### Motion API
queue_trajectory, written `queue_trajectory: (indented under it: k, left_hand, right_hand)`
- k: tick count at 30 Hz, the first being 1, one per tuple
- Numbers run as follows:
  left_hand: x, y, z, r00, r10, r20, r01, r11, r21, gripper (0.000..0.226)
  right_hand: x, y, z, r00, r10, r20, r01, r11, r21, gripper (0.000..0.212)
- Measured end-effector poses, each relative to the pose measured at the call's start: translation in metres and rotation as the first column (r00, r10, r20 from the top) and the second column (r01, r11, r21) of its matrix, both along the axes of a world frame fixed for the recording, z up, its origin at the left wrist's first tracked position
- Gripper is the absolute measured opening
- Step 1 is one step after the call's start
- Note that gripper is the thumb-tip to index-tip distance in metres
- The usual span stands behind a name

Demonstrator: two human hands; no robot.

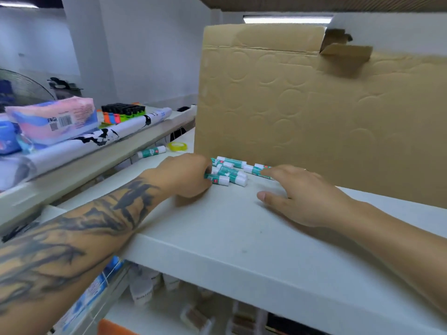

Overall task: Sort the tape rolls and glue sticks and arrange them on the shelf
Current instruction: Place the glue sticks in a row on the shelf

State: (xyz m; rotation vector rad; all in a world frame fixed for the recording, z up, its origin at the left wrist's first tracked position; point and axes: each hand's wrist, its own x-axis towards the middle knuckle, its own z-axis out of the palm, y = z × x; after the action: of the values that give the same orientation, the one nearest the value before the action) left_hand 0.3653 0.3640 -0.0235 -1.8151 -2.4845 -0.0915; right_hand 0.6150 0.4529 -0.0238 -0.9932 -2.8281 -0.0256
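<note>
1. White shelf (242, 228) carries everything; on the neighbouring shelf to the left sit a pastel pack (55, 119) and a row of lighters (123, 112), not part of the job.
2. One stray glue stick (152, 151) lies near the shelf's back-left edge, with a yellow tape roll (177, 146) just beside it. Neither is grouped yet.
3. Left hand (186, 175): fingers curled round a glue stick at the left end of the glue stick pile (229, 169).
4. Pile lies loose and crisscrossed against the cardboard box (314, 112). Not lined up.
5. Right hand (297, 194): fingers straight and relaxed, index touching the rightmost stick, grasping nothing.
6. Judgement: early-to-mid. Sticks mostly gathered; straightening, the stray and the tape are left.
</note>
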Motion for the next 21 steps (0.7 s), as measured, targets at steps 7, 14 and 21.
queue_trajectory:
  k: [7,14,21]
  left_hand:
    - [0.02,-0.027,0.011,0.992,-0.116,0.045,0.115,0.993,0.023,0.022]
    - [0.124,-0.038,0.029,0.842,-0.372,0.39,0.265,0.916,0.302,0.018]
    - [0.281,-0.034,0.036,0.605,-0.551,0.575,0.282,0.824,0.492,0.021]
  right_hand:
    - [0.024,-0.032,0.007,0.997,-0.068,-0.049,0.069,0.997,0.02,0.059]
    - [0.106,-0.055,0.021,0.95,-0.055,-0.309,0.068,0.997,0.033,0.047]
    - [0.242,-0.075,0.036,0.755,-0.116,-0.645,0.116,0.992,-0.043,0.012]
